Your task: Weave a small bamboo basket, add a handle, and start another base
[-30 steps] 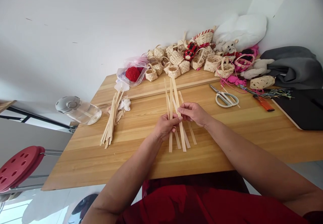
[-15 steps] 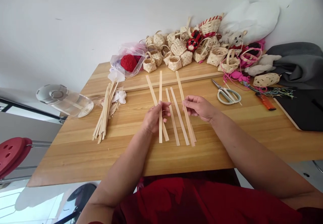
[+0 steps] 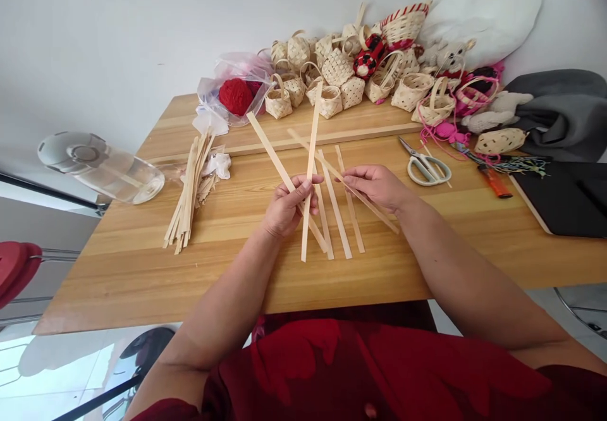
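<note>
My left hand (image 3: 287, 209) pinches two pale wooden strips, crossed in an X under the thumb. One strip (image 3: 269, 144) leans to the left, the other (image 3: 314, 117) stands nearly straight away from me. Between thumb and fingers, my right hand (image 3: 372, 187) grips a third strip (image 3: 379, 213), slanting from upper left to lower right. Beneath and between the hands, several loose strips (image 3: 337, 212) lie side by side on the wooden table (image 3: 227, 288). The fingertips of both hands are partly hidden.
A bundle of strips (image 3: 190, 193) and a clear water bottle (image 3: 102, 167) lie at the left. Small woven baskets (image 3: 329, 100) crowd the back, beside red yarn (image 3: 236, 96) in a plastic bag. Scissors (image 3: 428, 167), an orange lighter (image 3: 494, 182) and a black board (image 3: 564, 196) are on the right.
The right hand's strip has been lifted and turned aslant, its far end swinging left, leaving another strip on the table. The left hand's strips are raised and cross at a wider angle.
</note>
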### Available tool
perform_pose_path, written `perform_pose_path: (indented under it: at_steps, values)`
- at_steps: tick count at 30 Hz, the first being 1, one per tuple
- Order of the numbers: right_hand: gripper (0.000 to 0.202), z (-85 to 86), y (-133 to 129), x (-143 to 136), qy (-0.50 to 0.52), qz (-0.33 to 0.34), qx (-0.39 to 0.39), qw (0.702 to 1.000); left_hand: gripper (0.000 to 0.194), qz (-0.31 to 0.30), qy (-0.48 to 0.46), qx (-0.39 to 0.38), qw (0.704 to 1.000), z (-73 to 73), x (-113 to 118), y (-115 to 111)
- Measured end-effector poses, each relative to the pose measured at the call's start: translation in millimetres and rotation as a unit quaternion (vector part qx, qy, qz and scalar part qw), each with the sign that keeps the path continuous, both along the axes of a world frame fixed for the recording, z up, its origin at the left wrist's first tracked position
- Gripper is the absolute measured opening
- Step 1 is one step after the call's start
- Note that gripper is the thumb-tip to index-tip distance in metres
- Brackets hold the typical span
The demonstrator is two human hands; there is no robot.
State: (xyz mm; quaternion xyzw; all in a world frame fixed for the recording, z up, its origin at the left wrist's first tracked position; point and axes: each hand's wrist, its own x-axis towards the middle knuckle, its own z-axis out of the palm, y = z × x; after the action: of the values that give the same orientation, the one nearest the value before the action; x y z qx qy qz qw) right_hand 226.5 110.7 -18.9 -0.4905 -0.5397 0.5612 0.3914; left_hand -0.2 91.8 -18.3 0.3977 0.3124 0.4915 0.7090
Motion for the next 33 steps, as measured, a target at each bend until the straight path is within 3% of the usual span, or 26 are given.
perform_pose_path:
  at_steps: [5,15,19,22,25,33]
  values:
    - [0.027,2.0,-5.1,-2.9,-0.085,0.009,0.052,0.995,0.035,0.001,0.009,0.024,1.000,-4.5,-0.9,1.8]
    - [0.033,0.5,4.0,0.4,0.003,-0.091,0.006,0.996,0.043,0.020,0.065,-0.003,0.998,-1.1,-0.4,1.9]
    - [0.023,0.6,0.4,0.1,-0.093,-0.048,0.061,0.993,0.044,0.013,0.070,0.004,0.997,-1.6,0.1,1.2]
    - [0.016,2.1,-3.9,-1.9,-0.206,0.039,0.103,0.972,0.045,0.002,0.073,0.011,0.997,-1.6,0.4,-0.4]
    - [0.010,4.0,-6.6,-4.3,-0.258,0.103,0.139,0.950,0.045,-0.001,0.079,0.009,0.997,-1.2,0.8,-1.3]
    - [0.010,4.9,-3.3,-3.1,-0.305,0.133,0.172,0.927,0.044,0.024,0.096,-0.002,0.995,-6.1,1.9,2.4]
